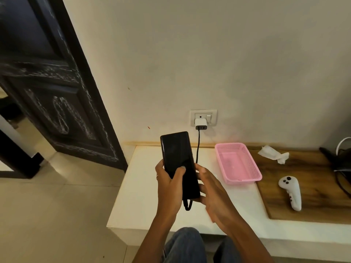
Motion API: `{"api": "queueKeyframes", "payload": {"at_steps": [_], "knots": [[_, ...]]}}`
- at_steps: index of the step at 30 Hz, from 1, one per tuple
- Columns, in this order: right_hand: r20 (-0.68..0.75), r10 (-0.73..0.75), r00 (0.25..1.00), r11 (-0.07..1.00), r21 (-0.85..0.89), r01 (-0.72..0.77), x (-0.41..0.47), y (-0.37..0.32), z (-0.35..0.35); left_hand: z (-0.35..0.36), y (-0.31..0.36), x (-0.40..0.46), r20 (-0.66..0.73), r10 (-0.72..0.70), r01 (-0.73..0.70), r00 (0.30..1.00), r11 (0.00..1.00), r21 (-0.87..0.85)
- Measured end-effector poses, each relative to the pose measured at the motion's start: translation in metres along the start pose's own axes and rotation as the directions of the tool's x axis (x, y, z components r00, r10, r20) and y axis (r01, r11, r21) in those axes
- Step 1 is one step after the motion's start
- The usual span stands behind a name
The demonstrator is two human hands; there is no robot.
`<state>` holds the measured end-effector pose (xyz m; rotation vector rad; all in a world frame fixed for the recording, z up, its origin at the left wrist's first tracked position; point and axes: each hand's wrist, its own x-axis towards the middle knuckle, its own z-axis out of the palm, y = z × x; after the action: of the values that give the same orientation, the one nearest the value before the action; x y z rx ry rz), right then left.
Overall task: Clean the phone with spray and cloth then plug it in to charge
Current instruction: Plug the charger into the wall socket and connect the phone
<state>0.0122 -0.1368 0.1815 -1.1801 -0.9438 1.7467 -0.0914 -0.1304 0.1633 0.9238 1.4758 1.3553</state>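
Your left hand (pixel 169 185) has its grip curled around the lower half of the phone (pixel 178 160), thumb laid across the dark screen, so the phone stands tilted above the counter's (pixel 144 186) left end. Your right hand (pixel 210 188) cups the phone's right edge and bottom corner, fingers bent against it. A black cable (pixel 198 149) loops out from under the phone's bottom end and rises behind it to the white charger (pixel 201 123), which sits plugged into the wall socket (pixel 203 117) above the counter's back edge.

Just right of your hands, a pink basket (pixel 237 164) lies on the counter, reaching from the back edge toward the middle. Beyond it, on the wooden board (pixel 307 186) at the counter's right side, a crumpled white cloth (pixel 273 154) rests near the back edge, and a white controller (pixel 290 192) lies nearer the front. Dark cords and a white loop show at the far right edge, too cut off to identify.
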Motion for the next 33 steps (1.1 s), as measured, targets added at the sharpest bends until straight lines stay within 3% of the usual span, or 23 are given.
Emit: {"api": "queueKeyframes", "payload": {"at_steps": [7,12,15,22,29,33], "knots": [[0.018,0.009,1.000,0.993,0.115,-0.011,-0.007,-0.001,0.006,-0.008,0.004,-0.005,0.018,-0.023,0.023,1.000,0.999,-0.023],[0.054,-0.067,0.996,0.997,0.049,0.064,-0.014,-0.004,0.006,-0.009,0.006,-0.007,0.024,-0.010,0.011,1.000,0.999,-0.033],[0.034,-0.055,0.998,0.994,0.099,0.051,-0.015,-0.004,0.005,-0.010,0.008,-0.009,0.032,-0.008,0.010,0.999,0.999,-0.042],[0.031,-0.082,0.996,0.996,-0.021,0.083,-0.010,0.000,0.002,-0.011,0.011,-0.010,0.036,-0.009,0.010,0.999,0.999,-0.036],[0.065,-0.016,0.998,0.999,0.042,0.013,0.000,0.007,-0.011,-0.013,0.011,-0.010,0.035,-0.007,0.008,0.999,0.999,-0.037],[0.022,-0.088,0.996,0.996,0.007,0.088,-0.006,0.008,-0.001,-0.014,0.009,-0.009,0.028,-0.010,0.012,1.000,0.998,-0.054]]}}
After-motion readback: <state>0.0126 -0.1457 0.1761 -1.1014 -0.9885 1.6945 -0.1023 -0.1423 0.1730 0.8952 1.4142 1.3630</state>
